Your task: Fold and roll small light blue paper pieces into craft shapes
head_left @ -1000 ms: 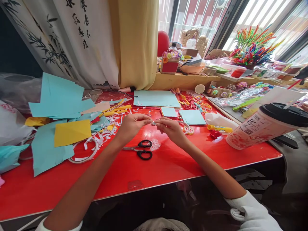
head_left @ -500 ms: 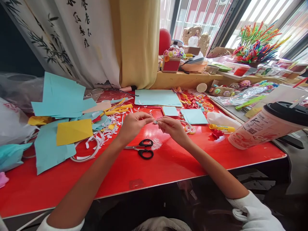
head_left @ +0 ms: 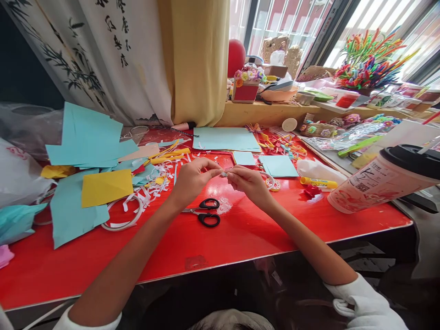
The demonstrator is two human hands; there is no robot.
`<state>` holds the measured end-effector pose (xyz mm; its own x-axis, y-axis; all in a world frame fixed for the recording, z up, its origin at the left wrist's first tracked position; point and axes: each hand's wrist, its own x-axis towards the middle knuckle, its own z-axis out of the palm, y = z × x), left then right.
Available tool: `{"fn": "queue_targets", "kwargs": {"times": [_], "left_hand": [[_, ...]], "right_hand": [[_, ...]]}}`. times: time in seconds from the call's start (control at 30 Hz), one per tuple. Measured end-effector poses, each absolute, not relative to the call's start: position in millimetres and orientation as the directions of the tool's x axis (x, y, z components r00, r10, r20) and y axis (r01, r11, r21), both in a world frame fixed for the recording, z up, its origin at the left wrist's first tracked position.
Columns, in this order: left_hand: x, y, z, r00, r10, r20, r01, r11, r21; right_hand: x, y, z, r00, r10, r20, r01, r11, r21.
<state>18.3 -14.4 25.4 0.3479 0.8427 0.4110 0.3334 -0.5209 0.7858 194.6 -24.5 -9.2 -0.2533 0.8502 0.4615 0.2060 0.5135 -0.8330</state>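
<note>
Above the middle of the red table point(head_left: 247, 238), my left hand point(head_left: 196, 179) and my right hand point(head_left: 250, 183) meet fingertip to fingertip. Both pinch a tiny pale strip point(head_left: 224, 174), apparently paper; its exact kind is too small to tell. Just below them on the tabletop lie scissors with black handles point(head_left: 209, 212), their blades partly hidden by my left forearm. Behind the hands are a small stack of light blue paper squares point(head_left: 244, 158) and a larger stack point(head_left: 278, 166).
A drink cup with a black lid point(head_left: 381, 178) leans at the right, by a yellow glue stick point(head_left: 318, 183). On the left lie blue sheets point(head_left: 85, 137), a yellow sheet point(head_left: 107, 188), a tape roll point(head_left: 137, 215) and paper scraps. A cluttered windowsill point(head_left: 261, 110) runs behind.
Almost nothing differs. My fingers have shifted very slightly around the tiny strip, and the whole view has moved a little.
</note>
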Motion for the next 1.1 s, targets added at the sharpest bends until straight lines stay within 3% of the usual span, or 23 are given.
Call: {"fn": "queue_targets", "kwargs": {"times": [0.43,1.1], "left_hand": [[20.9,-15.7,24.9,0.286,0.895,0.342,0.310,-0.424,0.851],[18.4,-15.7,27.0,0.327,0.870,0.370,0.297,-0.466,0.834]], "right_hand": [[194.6,-25.0,-9.1,-0.243,0.850,0.467,0.224,0.517,-0.826],[193.6,-26.3,-8.1,-0.257,0.835,0.486,0.241,0.542,-0.805]]}}
